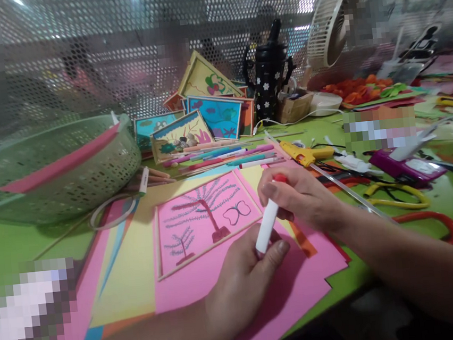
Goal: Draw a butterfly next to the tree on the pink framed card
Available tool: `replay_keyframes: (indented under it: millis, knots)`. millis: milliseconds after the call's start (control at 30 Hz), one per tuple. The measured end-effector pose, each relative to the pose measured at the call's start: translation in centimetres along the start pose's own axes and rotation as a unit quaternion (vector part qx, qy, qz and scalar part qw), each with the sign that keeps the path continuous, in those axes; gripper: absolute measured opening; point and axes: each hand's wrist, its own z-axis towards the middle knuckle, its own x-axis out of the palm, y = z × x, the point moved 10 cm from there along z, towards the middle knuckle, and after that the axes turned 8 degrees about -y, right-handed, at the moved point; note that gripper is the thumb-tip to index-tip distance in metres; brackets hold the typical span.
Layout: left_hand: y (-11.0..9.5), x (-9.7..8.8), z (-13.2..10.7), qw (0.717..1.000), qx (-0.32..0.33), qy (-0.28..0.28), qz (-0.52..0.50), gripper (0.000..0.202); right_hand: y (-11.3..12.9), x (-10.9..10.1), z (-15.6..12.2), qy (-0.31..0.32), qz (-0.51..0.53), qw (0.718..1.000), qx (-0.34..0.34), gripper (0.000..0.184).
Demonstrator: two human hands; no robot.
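Note:
A white marker [267,226] with a red cap [279,177] is held at a slant between my two hands. My left hand [242,267] is closed round its lower end, the thumb lying alongside. At the top, my right hand [302,197] pinches the marker by its red cap; I cannot tell whether cap and barrel are apart. Just beyond lies a pink picture [202,250] edged with thin wooden strips. It shows a large palm-like tree, a smaller one, and a butterfly outline [236,212] without fill. Pink and yellow paper sheets [119,276] lie beneath it.
A green basket [102,171] stands at the left, near a tape ring [112,213]. Markers and pencils [225,158] lie behind the picture, before framed pictures [215,118] and a black tumbler [269,80]. At the right are a yellow glue gun [303,153], scissors [397,196] and a fan [332,23].

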Motion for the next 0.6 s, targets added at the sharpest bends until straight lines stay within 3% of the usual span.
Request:
replay_keyframes:
  millis: [333, 500, 600]
  knots:
    - [-0.1, -0.2, -0.1, 1.000, 0.008, -0.010, -0.012, 0.027, -1.8, 0.4, -0.3, -0.017, 0.039, 0.996, 0.073, 0.041]
    - [-0.2, -0.6, 0.2, 0.999, 0.030, -0.039, -0.013, 0.020, -2.5, -0.8, -0.2, -0.106, 0.042, 0.991, 0.071, 0.044]
    - [-0.5, -1.1, 0.0, 0.997, 0.042, -0.065, -0.015, 0.035, -3.8, -1.5, -0.1, -0.146, 0.043, 0.983, 0.107, 0.043]
